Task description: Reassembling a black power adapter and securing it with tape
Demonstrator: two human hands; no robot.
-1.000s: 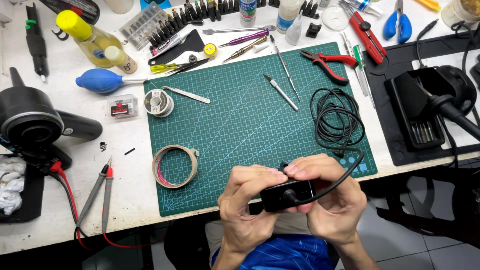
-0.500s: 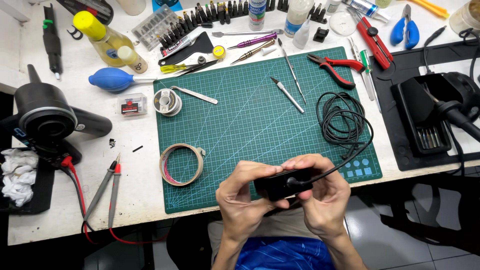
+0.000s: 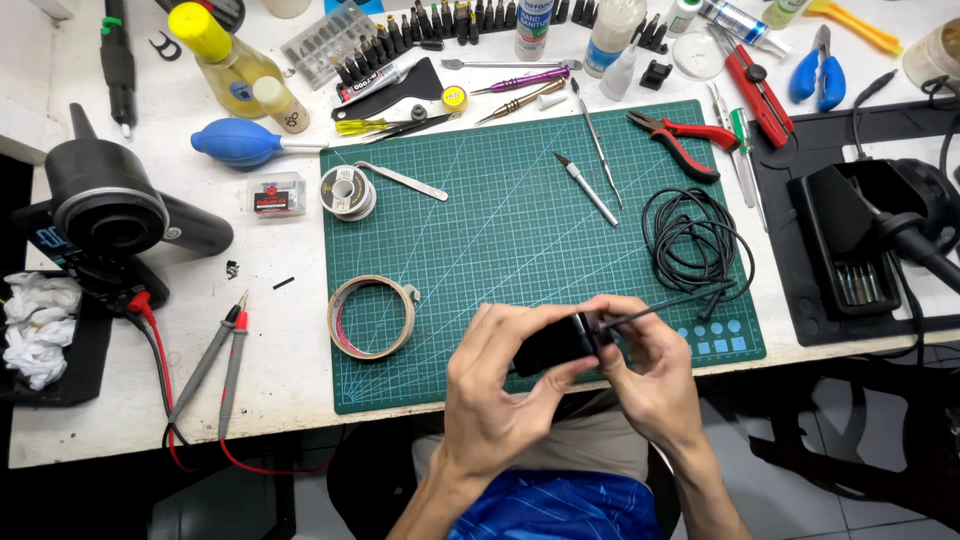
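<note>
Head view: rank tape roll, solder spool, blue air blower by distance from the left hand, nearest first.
1. Tape roll: on the green mat's left edge, just up-left of the left hand.
2. Solder spool: at the mat's upper left corner, farther back.
3. Blue air blower: off the mat on the white table, farthest back-left.

A white table (image 3: 280,330) holds a green cutting mat (image 3: 500,250). On the mat lie a tape roll (image 3: 372,317), a solder spool (image 3: 347,192) and a black cable coil (image 3: 695,235) — far left sits a blue air blower (image 3: 235,142).
</note>
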